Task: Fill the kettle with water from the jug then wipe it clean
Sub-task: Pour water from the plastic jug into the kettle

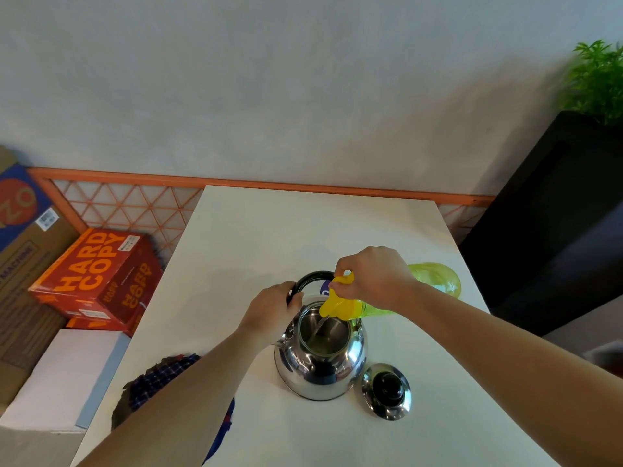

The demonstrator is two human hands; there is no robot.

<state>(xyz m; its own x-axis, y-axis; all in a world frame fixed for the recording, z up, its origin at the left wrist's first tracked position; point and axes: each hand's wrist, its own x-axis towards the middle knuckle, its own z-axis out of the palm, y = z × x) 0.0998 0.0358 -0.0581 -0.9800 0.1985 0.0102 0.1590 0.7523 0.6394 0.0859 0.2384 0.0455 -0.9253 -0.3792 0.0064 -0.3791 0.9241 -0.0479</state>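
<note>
A shiny steel kettle stands open on the white table. My left hand grips its black handle, which is swung back. My right hand holds a green see-through jug by its yellow top, tipped on its side over the kettle's mouth. A thin stream of water runs from the yellow spout into the kettle. The kettle's lid, steel with a black knob, lies on the table just right of the kettle. A dark blue checked cloth lies at the table's left edge, partly under my left forearm.
Orange "Hard Copy" boxes and cardboard boxes are stacked on the floor to the left, with a white box below them. A black cabinet with a green plant stands to the right. An orange lattice rail runs behind the table.
</note>
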